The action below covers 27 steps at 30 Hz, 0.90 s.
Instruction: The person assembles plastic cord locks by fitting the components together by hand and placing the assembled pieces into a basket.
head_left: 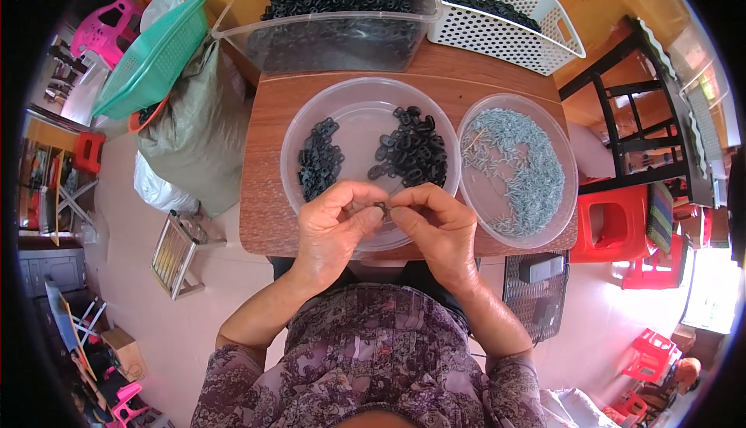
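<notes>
My left hand [336, 222] and my right hand [435, 222] meet over the near rim of a clear round bowl [353, 97]. Together they pinch one small black plastic piece [383, 209] between their fingertips. Inside the bowl lie two heaps of black plastic pieces: a smaller heap on the left [319, 160] and a larger heap on the right [412, 148]. To the right stands a second clear round bowl [486, 202] filled with small silvery metal parts [521, 167].
Both bowls sit on a small brown wooden table [264, 195]. Behind it stand a clear bin [334, 39] heaped with black pieces and a white perforated basket [505, 27]. A teal basket [151, 59] rests on a grey sack [198, 129] at left. Red stools [610, 222] stand at right.
</notes>
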Each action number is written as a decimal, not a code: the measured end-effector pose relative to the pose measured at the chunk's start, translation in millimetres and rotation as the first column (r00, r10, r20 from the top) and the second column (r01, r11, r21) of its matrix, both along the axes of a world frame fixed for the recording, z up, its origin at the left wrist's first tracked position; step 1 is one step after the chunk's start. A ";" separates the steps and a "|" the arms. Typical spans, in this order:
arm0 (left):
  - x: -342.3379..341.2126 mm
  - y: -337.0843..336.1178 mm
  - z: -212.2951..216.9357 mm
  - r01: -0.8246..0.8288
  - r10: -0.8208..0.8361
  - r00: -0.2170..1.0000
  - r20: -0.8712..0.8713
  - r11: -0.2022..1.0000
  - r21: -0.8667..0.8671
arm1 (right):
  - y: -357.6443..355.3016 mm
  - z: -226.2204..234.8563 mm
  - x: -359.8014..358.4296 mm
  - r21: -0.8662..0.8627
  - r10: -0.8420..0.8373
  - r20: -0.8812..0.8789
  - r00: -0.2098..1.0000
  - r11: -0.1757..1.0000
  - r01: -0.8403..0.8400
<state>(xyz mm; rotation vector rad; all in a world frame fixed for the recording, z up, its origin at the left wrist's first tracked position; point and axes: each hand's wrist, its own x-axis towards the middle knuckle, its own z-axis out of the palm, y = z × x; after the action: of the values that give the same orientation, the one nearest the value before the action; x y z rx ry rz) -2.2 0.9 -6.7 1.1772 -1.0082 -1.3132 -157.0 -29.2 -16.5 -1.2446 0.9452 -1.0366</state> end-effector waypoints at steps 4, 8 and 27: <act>0.5 1.9 2.9 -0.010 0.011 0.998 0.061 1.000 -0.017 | 2.4 0.2 1.9 0.079 -0.013 0.031 0.999 0.997 0.010; 1.2 3.0 7.4 -0.018 0.024 0.986 0.167 0.999 -0.035 | 3.4 2.1 3.0 0.072 -0.014 0.006 1.000 0.997 0.013; 3.6 -5.2 9.1 0.146 0.103 0.822 0.560 0.913 -0.382 | 2.2 3.0 3.9 0.035 0.038 -0.019 0.999 0.999 -0.037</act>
<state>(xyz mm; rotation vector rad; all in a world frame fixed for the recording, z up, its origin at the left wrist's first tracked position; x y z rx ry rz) 1.4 -4.3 2.4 1.2484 -1.6486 -0.6962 -153.2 -27.0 -13.5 -1.2413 0.9479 -0.9759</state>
